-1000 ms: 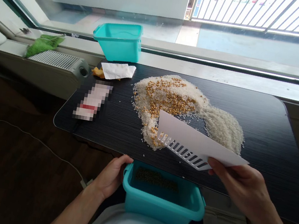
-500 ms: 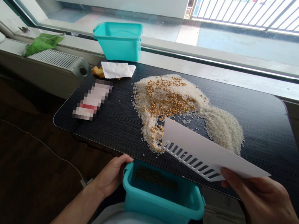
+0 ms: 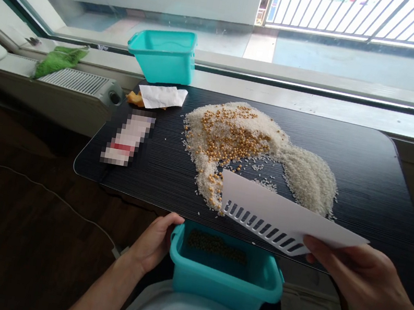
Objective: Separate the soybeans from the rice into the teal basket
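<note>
A pile of white rice mixed with yellow beans (image 3: pixel 234 136) lies on the black table (image 3: pixel 371 172), with a cleaner heap of rice (image 3: pixel 309 175) to its right. My right hand (image 3: pixel 356 280) grips a white slotted scoop (image 3: pixel 279 217), whose far edge rests on the table by the pile's near end. My left hand (image 3: pixel 154 244) is wrapped round the left rim of a teal tub (image 3: pixel 221 284) held on my lap below the table edge. Dark green beans (image 3: pixel 215 245) lie inside that tub.
A second teal tub (image 3: pixel 164 55) stands on the window sill at the back left. White paper (image 3: pixel 163 97) and a blurred packet (image 3: pixel 128 139) lie on the table's left part. A green cloth (image 3: pixel 60 59) sits on the radiator (image 3: pixel 80 82) at left.
The scoop first slid right and toward me, then eased slightly left and away. My right hand moved with it. The left hand and the tub stayed put.
</note>
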A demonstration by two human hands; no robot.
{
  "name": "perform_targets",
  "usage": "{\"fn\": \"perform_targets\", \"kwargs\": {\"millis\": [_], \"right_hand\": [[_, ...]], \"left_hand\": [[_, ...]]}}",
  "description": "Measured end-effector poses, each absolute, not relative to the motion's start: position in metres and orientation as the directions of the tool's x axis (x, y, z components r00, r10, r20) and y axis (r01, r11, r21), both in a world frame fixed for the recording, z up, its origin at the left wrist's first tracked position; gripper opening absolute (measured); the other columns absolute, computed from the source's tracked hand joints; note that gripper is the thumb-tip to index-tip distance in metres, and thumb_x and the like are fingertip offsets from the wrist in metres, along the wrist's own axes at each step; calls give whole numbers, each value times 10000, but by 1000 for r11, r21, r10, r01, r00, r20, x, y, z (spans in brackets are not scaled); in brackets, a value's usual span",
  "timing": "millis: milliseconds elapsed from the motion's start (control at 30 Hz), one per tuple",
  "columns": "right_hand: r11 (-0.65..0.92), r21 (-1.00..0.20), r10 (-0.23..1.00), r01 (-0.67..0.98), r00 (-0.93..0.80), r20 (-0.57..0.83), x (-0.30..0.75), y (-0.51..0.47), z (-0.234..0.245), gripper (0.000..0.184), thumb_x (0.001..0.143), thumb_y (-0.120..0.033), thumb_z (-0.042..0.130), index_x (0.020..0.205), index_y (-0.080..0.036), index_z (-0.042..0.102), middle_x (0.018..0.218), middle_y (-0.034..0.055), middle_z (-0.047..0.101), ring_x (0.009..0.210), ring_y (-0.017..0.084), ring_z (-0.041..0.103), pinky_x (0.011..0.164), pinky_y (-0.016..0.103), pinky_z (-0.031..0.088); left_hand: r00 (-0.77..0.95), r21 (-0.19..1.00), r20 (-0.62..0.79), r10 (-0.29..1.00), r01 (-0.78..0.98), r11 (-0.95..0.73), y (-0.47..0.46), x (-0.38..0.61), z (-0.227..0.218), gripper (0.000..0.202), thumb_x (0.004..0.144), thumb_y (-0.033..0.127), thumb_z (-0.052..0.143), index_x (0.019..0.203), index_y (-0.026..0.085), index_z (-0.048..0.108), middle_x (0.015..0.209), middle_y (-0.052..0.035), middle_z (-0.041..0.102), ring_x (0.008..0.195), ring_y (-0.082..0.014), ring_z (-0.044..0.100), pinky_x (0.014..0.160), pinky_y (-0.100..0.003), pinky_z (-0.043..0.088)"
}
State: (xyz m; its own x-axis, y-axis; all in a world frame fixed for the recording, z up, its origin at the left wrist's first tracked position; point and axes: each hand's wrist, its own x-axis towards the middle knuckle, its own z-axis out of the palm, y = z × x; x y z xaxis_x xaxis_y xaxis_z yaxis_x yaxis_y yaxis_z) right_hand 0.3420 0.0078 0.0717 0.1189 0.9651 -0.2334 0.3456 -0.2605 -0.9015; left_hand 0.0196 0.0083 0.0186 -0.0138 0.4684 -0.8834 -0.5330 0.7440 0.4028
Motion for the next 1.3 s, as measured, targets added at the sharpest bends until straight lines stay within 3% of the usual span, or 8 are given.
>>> {"fn": "perform_targets", "kwargs": {"millis": [233, 400, 567, 767, 967, 1133, 1300], "right_hand": [[-219, -887, 975, 407, 117, -187, 339, 13, 72, 380, 641, -605, 869, 710, -231, 854, 691, 76, 781, 577, 254, 737, 514, 290, 636], [-223, -902, 974, 369, 36, -226, 332, 17, 81, 340, 685, -551, 875, 797, -230, 871, 731, 71, 794, 651, 259, 757, 592, 289, 655], [-218, -908, 975, 358, 52, -214, 334, 13, 83, 303, 664, -545, 887, 692, -245, 849, 657, 61, 766, 596, 246, 741, 545, 274, 644], [-164, -909, 984, 383, 4, -176, 339, 8, 86, 252, 696, -506, 881, 642, -265, 829, 645, 44, 751, 658, 225, 743, 648, 254, 650], [-188, -899, 981, 394, 32, -191, 335, 12, 84, 361, 695, -587, 862, 797, -241, 870, 693, 69, 776, 593, 232, 728, 541, 261, 630], [-92, -886, 993, 454, -28, -117, 329, 18, 88, 370, 715, -600, 838, 670, -234, 828, 650, 66, 751, 590, 227, 704, 554, 272, 624], [-90, -880, 994, 466, -12, -108, 327, 16, 91, 419, 719, -647, 817, 613, -243, 792, 607, 58, 724, 547, 210, 674, 509, 258, 600]], "left_hand": [[-19, 406, -882, 471, -541, 737, 8, 19, 17, 178, 732, 78, 634, 566, 116, 684, 551, -30, 665, 492, -117, 587, 540, -220, 498], [7, 409, -874, 486, -531, 742, 7, 18, 16, 143, 718, 97, 654, 581, 114, 690, 559, -25, 659, 511, -120, 590, 558, -222, 504], [9, 411, -874, 487, -522, 747, 7, 17, 16, 142, 718, 113, 656, 578, 118, 684, 557, -18, 650, 512, -117, 578, 563, -224, 500], [8, 420, -870, 492, -511, 750, 7, 18, 16, 133, 709, 121, 653, 580, 117, 689, 586, -29, 672, 537, -122, 593, 580, -226, 515], [6, 422, -871, 491, -503, 754, 6, 16, 14, 130, 707, 130, 671, 577, 129, 673, 564, -11, 642, 525, -122, 580, 567, -227, 504], [20, 410, -873, 487, -509, 757, 6, 16, 13, 103, 706, 125, 678, 604, 126, 685, 584, -16, 661, 537, -126, 591, 591, -232, 510], [14, 417, -874, 486, -493, 764, 5, 15, 11, 122, 692, 154, 688, 576, 136, 655, 564, -13, 655, 494, -118, 557, 555, -239, 486]]}}
